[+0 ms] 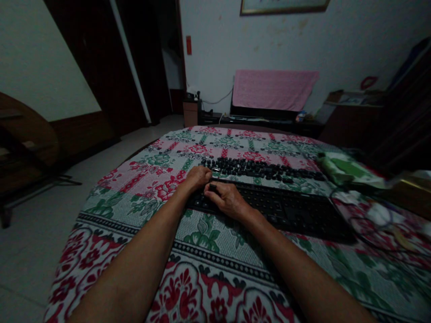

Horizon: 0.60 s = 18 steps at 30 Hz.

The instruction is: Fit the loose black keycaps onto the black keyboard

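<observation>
A black keyboard (296,211) lies across the cloth, with many bare key positions showing along its middle. Over its left end, my left hand (198,176) is closed, and a small shiny metal tool (216,169) sticks out by its fingertips; its exact kind is unclear. Close beside it, my right hand (227,197) pinches a small black piece that looks like a keycap (213,187). Behind the keyboard, loose black keycaps (266,170) are spread in a long band. The fingertips partly hide the keyboard's left end.
A flowered tablecloth (202,233) covers the round table. At the right are a green-and-white packet (350,168), crumpled white tissue (380,214) and a dark cable (363,240). Beyond the table, a pink towel (274,89) hangs over a screen on a low cabinet.
</observation>
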Each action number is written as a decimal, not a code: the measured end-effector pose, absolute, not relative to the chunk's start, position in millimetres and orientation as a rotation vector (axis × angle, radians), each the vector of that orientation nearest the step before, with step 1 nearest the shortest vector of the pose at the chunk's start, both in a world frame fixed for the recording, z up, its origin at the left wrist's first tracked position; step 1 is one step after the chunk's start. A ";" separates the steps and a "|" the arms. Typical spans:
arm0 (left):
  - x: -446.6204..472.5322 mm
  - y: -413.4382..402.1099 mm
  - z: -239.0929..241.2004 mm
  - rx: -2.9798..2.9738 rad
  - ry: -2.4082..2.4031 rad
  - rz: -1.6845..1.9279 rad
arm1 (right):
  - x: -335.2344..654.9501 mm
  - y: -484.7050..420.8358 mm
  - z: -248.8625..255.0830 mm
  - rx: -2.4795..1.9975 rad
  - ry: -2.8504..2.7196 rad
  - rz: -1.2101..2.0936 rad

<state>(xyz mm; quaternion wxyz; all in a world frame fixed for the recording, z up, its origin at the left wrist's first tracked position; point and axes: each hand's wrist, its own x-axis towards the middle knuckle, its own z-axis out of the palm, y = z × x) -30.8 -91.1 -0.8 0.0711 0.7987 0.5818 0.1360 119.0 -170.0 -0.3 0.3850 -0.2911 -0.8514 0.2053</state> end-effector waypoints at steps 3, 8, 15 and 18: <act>-31.4 -87.8 -2.8 2.353 1.759 0.381 | 113.2 -167.3 -1.1 -0.744 -2.157 0.527; -33.6 -85.1 -8.0 2.239 1.754 0.451 | 105.9 -162.0 -7.1 -0.780 -2.056 0.559; -32.5 -91.6 -2.5 2.327 1.741 0.449 | 107.7 -162.7 -10.4 -0.849 -1.883 0.736; -31.3 -92.8 -0.5 2.335 1.749 0.429 | 109.1 -161.3 -9.8 -0.893 -1.781 0.781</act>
